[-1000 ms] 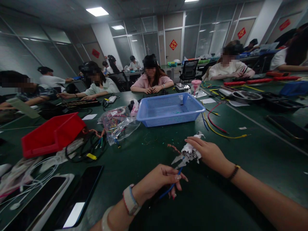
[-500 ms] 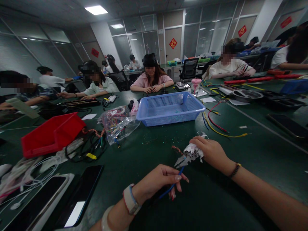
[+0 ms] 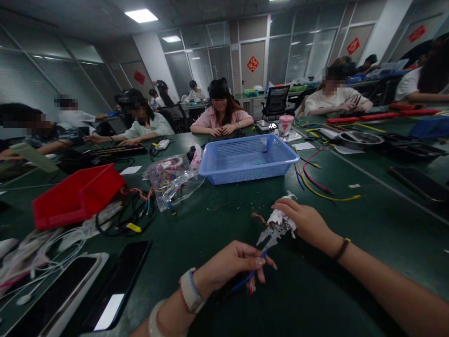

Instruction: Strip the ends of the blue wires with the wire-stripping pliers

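Note:
Between the thumb and fingers of my left hand [image 3: 242,262] is a blue wire [image 3: 243,282], its end pointing up toward the jaws of a tool. My right hand [image 3: 305,217] is wrapped around wire-stripping pliers [image 3: 275,239] with notched metal jaws. Crumpled white paper or cloth [image 3: 279,219] covers their handles under my fingers. The jaws stand apart, with the wire's end at them; whether they touch it is hard to tell. Frayed copper strands [image 3: 258,217] stick out just left of the white wrapping.
Beyond my hands stands a blue mesh basket [image 3: 245,175]. Leftward are a clear bag of wires [image 3: 170,180], a red bin [image 3: 77,196], a black cable [image 3: 119,224] and phones [image 3: 121,276]. Loose wires [image 3: 326,194] lie to the right. Co-workers sit across the green table.
The pliers' jaws have parted from a more closed position around the wire. Both hands have stayed almost in place, the right shifting very slightly left.

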Tool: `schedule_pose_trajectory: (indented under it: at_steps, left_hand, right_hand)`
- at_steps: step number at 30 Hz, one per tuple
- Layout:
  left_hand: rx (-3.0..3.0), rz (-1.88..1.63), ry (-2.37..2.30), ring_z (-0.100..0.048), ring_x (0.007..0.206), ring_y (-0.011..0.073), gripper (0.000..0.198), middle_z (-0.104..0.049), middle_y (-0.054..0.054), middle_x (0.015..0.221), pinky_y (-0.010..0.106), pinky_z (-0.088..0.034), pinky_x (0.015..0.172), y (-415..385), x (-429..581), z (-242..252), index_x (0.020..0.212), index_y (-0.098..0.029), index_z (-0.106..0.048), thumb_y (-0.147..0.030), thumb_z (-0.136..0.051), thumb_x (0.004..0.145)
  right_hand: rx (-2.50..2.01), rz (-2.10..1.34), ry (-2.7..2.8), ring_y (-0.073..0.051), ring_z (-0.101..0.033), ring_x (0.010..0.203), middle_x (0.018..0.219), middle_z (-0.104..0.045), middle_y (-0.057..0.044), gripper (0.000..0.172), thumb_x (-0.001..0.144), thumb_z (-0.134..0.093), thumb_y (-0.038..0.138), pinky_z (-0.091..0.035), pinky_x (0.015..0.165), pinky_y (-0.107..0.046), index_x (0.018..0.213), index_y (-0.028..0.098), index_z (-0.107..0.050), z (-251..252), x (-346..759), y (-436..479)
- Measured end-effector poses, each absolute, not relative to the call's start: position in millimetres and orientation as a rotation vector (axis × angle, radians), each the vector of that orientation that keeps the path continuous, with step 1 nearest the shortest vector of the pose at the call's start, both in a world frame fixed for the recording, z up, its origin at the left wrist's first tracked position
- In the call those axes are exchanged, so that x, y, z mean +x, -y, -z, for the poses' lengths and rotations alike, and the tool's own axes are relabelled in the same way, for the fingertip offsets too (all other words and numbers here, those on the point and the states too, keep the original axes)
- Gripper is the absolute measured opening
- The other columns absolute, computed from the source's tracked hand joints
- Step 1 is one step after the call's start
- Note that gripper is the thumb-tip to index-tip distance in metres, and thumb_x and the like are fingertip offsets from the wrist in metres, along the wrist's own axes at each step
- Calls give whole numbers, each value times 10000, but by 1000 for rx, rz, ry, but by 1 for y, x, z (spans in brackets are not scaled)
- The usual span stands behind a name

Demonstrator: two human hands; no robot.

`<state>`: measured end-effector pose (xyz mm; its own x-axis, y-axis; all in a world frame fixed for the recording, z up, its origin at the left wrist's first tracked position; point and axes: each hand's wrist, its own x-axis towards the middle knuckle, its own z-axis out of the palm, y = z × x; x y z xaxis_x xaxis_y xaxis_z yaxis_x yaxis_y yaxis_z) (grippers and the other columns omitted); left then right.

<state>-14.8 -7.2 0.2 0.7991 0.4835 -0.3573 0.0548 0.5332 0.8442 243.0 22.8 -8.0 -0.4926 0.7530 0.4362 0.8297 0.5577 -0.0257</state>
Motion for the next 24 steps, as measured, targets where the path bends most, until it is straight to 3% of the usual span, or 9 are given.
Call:
schedule_pose_trajectory:
  at_steps: [6, 12, 18, 21, 24]
  left_hand:
    - [993, -262, -625, -575, 488, 68, 284, -650, 16, 692, 174, -473, 490, 7, -15, 0, 999, -110, -697, -335, -658, 830]
    - [1000, -240, -607, -572, 481, 62, 281, -649, 18, 687, 161, -458, 479, 7, -15, 3, 1001, -107, -700, -331, -646, 842]
    - [1005, -242, -591, -577, 481, 56, 254, -652, 16, 692, 150, -467, 477, 8, -16, 5, 1010, -108, -699, -300, -630, 858]
    - [1013, -253, -598, -574, 475, 56, 250, -649, 14, 686, 153, -473, 471, 7, -16, 4, 997, -106, -700, -300, -635, 853]
    - [1012, -269, -604, -574, 471, 58, 252, -642, 10, 674, 153, -469, 460, 7, -15, 3, 975, -105, -703, -312, -644, 845]
  right_hand:
    - [-1289, 207, 2407, -155, -652, 812, 1213, -602, -81, 400, 822, -483, 68, -496, 706, -287, 1198, 200, -522, 12, 246, -24]
    - [-1329, 337, 2390, -128, -605, 678, 1032, -648, -59, 208, 855, -515, 136, -424, 624, -253, 1036, 197, -598, 9, 246, -24]
    - [-1385, 426, 2374, -120, -560, 621, 932, -646, -41, 168, 862, -513, 145, -362, 579, -254, 974, 204, -625, 5, 244, -23]
    - [-1401, 396, 2359, -123, -568, 633, 952, -644, -45, 175, 861, -505, 142, -367, 579, -251, 986, 201, -612, 7, 244, -23]
    - [-1375, 317, 2361, -132, -600, 695, 1096, -626, -61, 256, 847, -510, 137, -406, 622, -254, 1087, 203, -571, 10, 244, -23]
